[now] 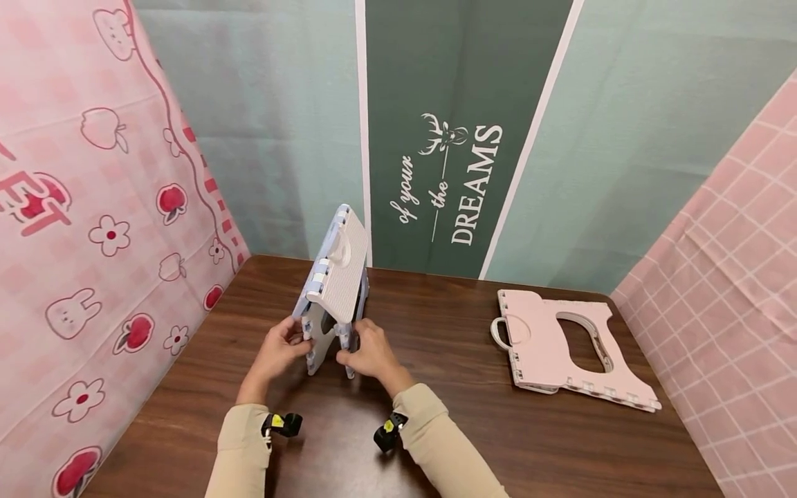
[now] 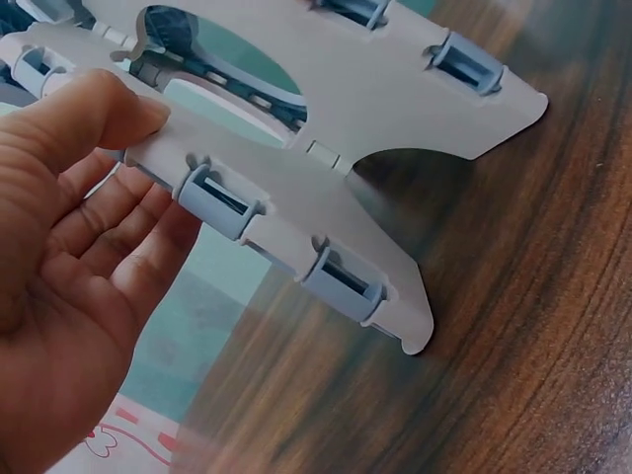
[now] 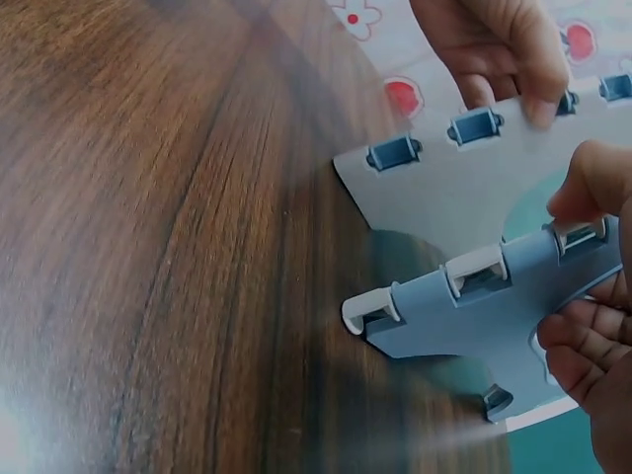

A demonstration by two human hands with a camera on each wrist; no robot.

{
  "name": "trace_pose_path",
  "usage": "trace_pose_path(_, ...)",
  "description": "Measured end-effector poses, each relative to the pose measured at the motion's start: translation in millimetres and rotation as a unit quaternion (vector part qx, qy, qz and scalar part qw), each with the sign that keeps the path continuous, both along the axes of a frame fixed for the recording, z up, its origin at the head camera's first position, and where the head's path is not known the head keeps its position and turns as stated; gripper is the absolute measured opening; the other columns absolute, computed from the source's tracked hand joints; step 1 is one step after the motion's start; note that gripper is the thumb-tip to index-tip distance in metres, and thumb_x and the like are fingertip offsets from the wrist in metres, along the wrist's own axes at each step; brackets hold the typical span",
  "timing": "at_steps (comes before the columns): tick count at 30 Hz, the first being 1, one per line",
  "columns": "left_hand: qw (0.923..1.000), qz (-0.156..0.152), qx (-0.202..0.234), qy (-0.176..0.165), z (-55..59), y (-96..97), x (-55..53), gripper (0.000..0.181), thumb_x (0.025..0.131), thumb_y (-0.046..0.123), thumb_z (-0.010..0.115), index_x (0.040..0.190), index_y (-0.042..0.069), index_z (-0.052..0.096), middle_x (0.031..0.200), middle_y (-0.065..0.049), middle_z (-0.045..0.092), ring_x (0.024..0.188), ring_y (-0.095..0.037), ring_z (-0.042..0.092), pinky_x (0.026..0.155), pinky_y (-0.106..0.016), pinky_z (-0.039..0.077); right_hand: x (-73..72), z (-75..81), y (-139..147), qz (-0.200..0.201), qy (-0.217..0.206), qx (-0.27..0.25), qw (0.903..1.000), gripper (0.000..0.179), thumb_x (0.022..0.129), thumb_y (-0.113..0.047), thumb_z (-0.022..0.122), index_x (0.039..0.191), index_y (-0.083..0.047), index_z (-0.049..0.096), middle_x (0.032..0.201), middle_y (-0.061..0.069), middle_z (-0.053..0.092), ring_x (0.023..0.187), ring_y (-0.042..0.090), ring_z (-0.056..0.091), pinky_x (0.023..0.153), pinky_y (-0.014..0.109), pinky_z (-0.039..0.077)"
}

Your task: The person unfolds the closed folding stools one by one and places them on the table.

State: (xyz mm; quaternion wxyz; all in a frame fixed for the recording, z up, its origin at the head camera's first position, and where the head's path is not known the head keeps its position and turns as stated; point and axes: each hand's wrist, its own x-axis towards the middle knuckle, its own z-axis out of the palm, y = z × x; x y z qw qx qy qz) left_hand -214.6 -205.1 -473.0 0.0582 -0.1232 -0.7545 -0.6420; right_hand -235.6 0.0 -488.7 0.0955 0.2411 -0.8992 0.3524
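Observation:
A white and light-blue folding step stool [image 1: 344,273] stands partly folded on the table, its top hinged up into a ridge and its leg panels apart. My left hand [image 1: 278,351] grips the edge of the left leg panel, thumb on the inner white face [image 2: 222,178] and fingers behind it. Opposite, my right hand [image 1: 371,351] pinches the edge of the right leg panel near its blue hinges. In the right wrist view the blue side of this panel [image 3: 434,316] shows, with the white panel [image 3: 444,188] beyond it.
A pink folding stool [image 1: 535,335] lies folded flat on the right of the dark wooden table [image 1: 436,415], its carry loop [image 1: 498,333] facing left. Printed cloth hangs behind the table and along both sides. Each wrist wears a small black camera [image 1: 387,432].

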Motion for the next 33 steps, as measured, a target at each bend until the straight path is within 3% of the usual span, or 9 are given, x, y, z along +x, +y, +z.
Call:
trace_pose_path(4, 1.0, 0.001, -0.005, -0.008, -10.5, -6.1, -6.5, 0.031, 0.075, -0.018, 0.063, 0.103, -0.015, 0.053, 0.095, -0.02, 0.059, 0.083, -0.009, 0.057, 0.072, -0.019, 0.048, -1.8, -2.8, 6, 0.022, 0.05, 0.016, 0.9984, 0.035, 0.068, -0.027, 0.07, 0.091, -0.003, 0.059, 0.091, 0.006, 0.056, 0.077, 0.021, 0.057, 0.068, 0.029, 0.049)
trace_pose_path(8, 0.9999, -0.003, -0.002, -0.009, -11.7, -8.0, -8.8, 0.031, 0.075, -0.017, 0.065, 0.104, -0.015, 0.053, 0.094, -0.021, 0.059, 0.083, -0.01, 0.058, 0.071, -0.02, 0.049, -3.3, -4.8, 11, 0.039, 0.074, 0.028, 0.9961, 0.035, 0.071, -0.027, 0.071, 0.093, -0.003, 0.058, 0.093, 0.006, 0.057, 0.077, 0.019, 0.057, 0.067, 0.027, 0.049)
trace_pose_path(12, 0.9999, -0.01, 0.002, -0.007, -4.0, -5.3, -5.7, 0.029, 0.074, -0.018, 0.064, 0.101, -0.017, 0.052, 0.093, -0.022, 0.059, 0.081, -0.011, 0.058, 0.07, -0.02, 0.049, -4.8, -4.4, 16, 0.037, 0.055, 0.023, 0.9975, 0.038, 0.067, -0.025, 0.074, 0.094, -0.004, 0.059, 0.094, 0.005, 0.058, 0.078, 0.017, 0.056, 0.067, 0.025, 0.048)
trace_pose_path(19, 0.9996, -0.019, 0.012, -0.016, -16.1, -11.5, -13.9, 0.031, 0.074, -0.017, 0.065, 0.102, -0.016, 0.051, 0.092, -0.018, 0.058, 0.08, -0.009, 0.058, 0.07, -0.022, 0.05, -7.9, -0.8, 24, 0.051, 0.012, 0.014, 0.9985, 0.039, 0.064, -0.021, 0.078, 0.092, -0.004, 0.059, 0.094, 0.006, 0.057, 0.078, 0.02, 0.056, 0.066, 0.024, 0.047)
trace_pose_path(28, 0.998, -0.046, 0.0, -0.044, -10.8, -17.0, -13.5, 0.037, 0.075, -0.015, 0.064, 0.109, -0.016, 0.048, 0.094, -0.015, 0.056, 0.082, -0.012, 0.057, 0.071, -0.023, 0.05, -8.4, -3.0, 33, 0.065, 0.018, -0.007, 0.9977, 0.032, 0.064, -0.023, 0.074, 0.088, -0.006, 0.06, 0.086, 0.004, 0.057, 0.073, 0.018, 0.057, 0.063, 0.021, 0.045)
trace_pose_path(33, 0.9975, -0.046, -0.008, -0.052, -11.9, -19.0, -14.1, 0.037, 0.076, -0.012, 0.064, 0.109, -0.015, 0.048, 0.095, -0.014, 0.056, 0.083, -0.014, 0.057, 0.071, -0.024, 0.05, -9.6, -5.5, 36, 0.061, 0.004, -0.019, 0.998, 0.029, 0.066, -0.021, 0.074, 0.086, -0.006, 0.061, 0.081, 0.003, 0.057, 0.07, 0.015, 0.055, 0.061, 0.021, 0.045)
